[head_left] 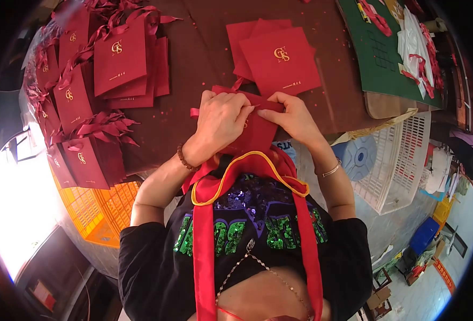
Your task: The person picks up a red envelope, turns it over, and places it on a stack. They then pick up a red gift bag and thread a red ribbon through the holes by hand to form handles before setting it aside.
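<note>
At the table's front edge, my left hand (223, 120) and my right hand (290, 117) both hold a red card envelope (255, 131) with a gold logo, partly covered by my fingers. Thumb and fingers of each hand are closed together near its upper part. A bit of red ribbon (195, 112) sticks out left of my left hand. Just beyond my hands lies a small fanned stack of red envelopes (282, 61) with gold logos. Whether my fingertips pinch ribbon or card is too small to tell.
Piles of red envelopes with ribbons (121, 53) cover the left of the brown table (193, 59). A green mat (378, 59) with ribbons lies at the right. Below are an orange crate (94, 211), a white crate (397, 166) and a blue stool (358, 158).
</note>
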